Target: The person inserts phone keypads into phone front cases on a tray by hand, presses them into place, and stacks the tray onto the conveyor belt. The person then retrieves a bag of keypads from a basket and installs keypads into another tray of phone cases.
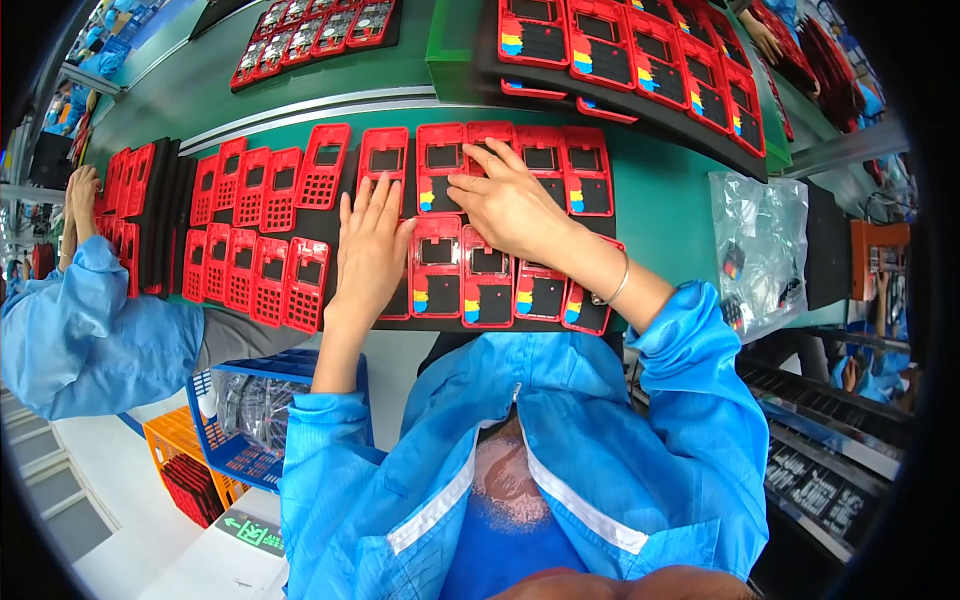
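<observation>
My left hand (370, 245) lies with its fingers stretched out over the lower part of a red phone housing (385, 140) in the back row of a black tray. Its thumb is beside a housing (436, 250) with yellow and blue patches in the front row. My right hand (510, 200) reaches across the front row, fingers apart, its tips on another red housing (490, 131) in the back row. The palm and wrist hide parts of the housings beneath. Beside them lies a housing with a colour patch (440, 165). Neither hand grips anything visible.
Left of my hand, a black tray bears red housings with keypad holes (270, 270). Raised at the back right is a stack of trays with red housings (655, 75). A clear plastic bag (755, 250) lies to the right. At far left, a co-worker's hand (82, 200) touches more housings.
</observation>
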`<action>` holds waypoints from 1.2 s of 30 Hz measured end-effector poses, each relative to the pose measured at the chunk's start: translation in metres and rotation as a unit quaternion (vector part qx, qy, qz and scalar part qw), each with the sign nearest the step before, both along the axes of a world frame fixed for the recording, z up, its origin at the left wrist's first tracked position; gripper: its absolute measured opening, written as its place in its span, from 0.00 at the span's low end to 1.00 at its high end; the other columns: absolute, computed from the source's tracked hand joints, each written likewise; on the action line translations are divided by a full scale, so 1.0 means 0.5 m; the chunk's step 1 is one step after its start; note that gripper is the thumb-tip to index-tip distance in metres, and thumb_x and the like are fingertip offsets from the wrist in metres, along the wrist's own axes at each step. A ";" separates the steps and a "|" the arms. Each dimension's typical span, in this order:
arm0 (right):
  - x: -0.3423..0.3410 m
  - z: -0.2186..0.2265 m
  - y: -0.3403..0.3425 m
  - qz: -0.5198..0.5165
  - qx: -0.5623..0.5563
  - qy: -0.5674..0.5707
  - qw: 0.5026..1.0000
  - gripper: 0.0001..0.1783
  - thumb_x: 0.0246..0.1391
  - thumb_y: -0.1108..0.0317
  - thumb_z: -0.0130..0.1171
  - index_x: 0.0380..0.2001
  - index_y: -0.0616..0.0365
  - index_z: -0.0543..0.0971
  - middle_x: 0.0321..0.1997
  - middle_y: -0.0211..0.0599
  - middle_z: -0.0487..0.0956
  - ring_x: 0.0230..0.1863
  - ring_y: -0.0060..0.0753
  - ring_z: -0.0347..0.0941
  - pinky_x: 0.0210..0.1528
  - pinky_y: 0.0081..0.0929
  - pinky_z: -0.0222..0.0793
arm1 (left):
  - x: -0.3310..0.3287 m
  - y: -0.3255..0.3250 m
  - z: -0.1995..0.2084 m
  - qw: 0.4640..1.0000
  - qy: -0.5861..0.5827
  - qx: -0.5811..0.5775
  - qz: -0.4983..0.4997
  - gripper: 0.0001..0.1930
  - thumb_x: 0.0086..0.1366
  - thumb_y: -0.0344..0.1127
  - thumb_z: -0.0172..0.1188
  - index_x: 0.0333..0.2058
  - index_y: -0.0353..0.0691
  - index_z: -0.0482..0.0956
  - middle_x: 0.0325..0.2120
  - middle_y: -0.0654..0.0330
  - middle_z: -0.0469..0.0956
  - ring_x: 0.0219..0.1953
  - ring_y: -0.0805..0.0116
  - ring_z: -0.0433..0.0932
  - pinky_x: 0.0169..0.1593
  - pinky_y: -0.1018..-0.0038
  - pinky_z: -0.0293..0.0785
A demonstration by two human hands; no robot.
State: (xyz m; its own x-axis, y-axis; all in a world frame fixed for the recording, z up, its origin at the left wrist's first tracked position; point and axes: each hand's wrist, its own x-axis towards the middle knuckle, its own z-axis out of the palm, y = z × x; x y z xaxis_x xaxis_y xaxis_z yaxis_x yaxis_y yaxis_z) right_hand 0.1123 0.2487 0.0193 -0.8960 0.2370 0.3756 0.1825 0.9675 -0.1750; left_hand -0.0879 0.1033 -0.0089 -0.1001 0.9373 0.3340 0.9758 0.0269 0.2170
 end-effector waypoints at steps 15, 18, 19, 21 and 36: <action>-0.007 0.016 0.012 0.016 0.084 -0.043 0.995 0.13 0.52 0.72 0.58 0.41 0.65 0.82 0.46 0.40 0.82 0.71 0.46 0.66 0.79 0.61 0.46 | 0.035 0.056 0.024 0.992 0.055 -0.029 -0.111 0.23 0.73 0.43 0.58 0.59 0.36 0.77 0.58 0.58 0.78 0.66 0.60 0.68 0.75 0.42 0.45; -0.001 0.005 0.006 0.002 0.112 -0.018 0.994 0.13 0.52 0.71 0.59 0.39 0.65 0.83 0.46 0.41 0.82 0.71 0.44 0.66 0.79 0.62 0.45 | 0.039 0.058 0.032 0.992 0.056 -0.029 -0.110 0.22 0.72 0.43 0.58 0.58 0.36 0.78 0.57 0.58 0.77 0.66 0.60 0.69 0.75 0.42 0.45; -0.001 0.001 0.002 -0.006 0.133 0.004 0.991 0.12 0.51 0.70 0.59 0.36 0.65 0.84 0.44 0.42 0.82 0.70 0.42 0.67 0.79 0.61 0.46 | 0.040 0.059 0.036 0.992 0.060 -0.027 -0.107 0.21 0.72 0.42 0.58 0.58 0.36 0.78 0.56 0.57 0.77 0.65 0.60 0.69 0.75 0.42 0.46; 0.000 0.003 -0.001 -0.003 0.112 -0.023 0.993 0.14 0.51 0.71 0.59 0.40 0.65 0.84 0.47 0.41 0.81 0.71 0.43 0.66 0.79 0.62 0.45 | 0.039 0.064 0.036 0.992 0.068 -0.028 -0.104 0.20 0.71 0.40 0.59 0.57 0.36 0.79 0.57 0.57 0.77 0.65 0.60 0.69 0.75 0.42 0.48; -0.006 0.028 -0.013 0.010 0.194 -0.118 0.974 0.15 0.49 0.68 0.61 0.40 0.61 0.88 0.50 0.41 0.84 0.71 0.44 0.66 0.80 0.60 0.45 | 0.043 0.059 0.027 0.992 0.029 -0.049 -0.108 0.22 0.73 0.37 0.56 0.62 0.36 0.74 0.64 0.55 0.72 0.71 0.58 0.64 0.76 0.46 0.45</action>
